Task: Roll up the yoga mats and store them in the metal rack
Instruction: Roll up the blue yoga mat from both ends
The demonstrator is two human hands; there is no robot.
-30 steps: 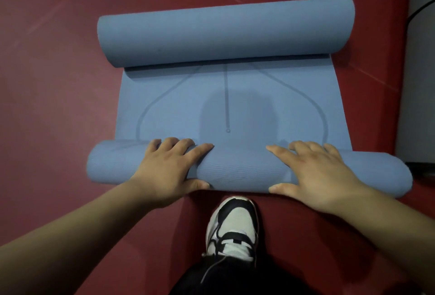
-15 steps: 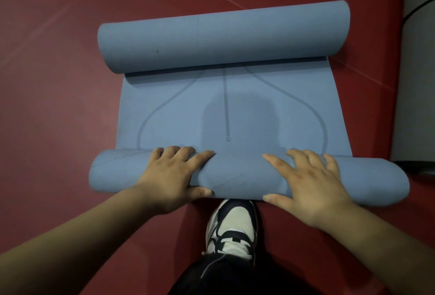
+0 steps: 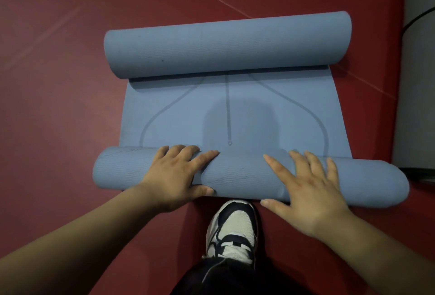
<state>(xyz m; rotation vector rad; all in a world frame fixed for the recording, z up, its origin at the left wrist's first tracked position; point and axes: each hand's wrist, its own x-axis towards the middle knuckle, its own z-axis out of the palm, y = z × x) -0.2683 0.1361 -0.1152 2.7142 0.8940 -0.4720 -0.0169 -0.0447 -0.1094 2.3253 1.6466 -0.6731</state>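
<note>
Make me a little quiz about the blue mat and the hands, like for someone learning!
1. True or false: both hands rest flat on the near roll of the blue mat.
2. Which lies beside the mat at the right edge? A) a grey mat B) a green ball C) a metal rack
3. Fill in: the shoe sits just behind the near roll, between the two ____.

Key:
1. True: left hand and right hand press on the near roll.
2. A, the grey mat.
3. hands; the shoe is there.

Light: dim, from above.
Shadow: soft head shape at the blue mat (image 3: 235, 111) centre.
Focus: sharp throughout.
Edges: wide-angle bending, darker red floor (image 3: 58, 83) corners.
</note>
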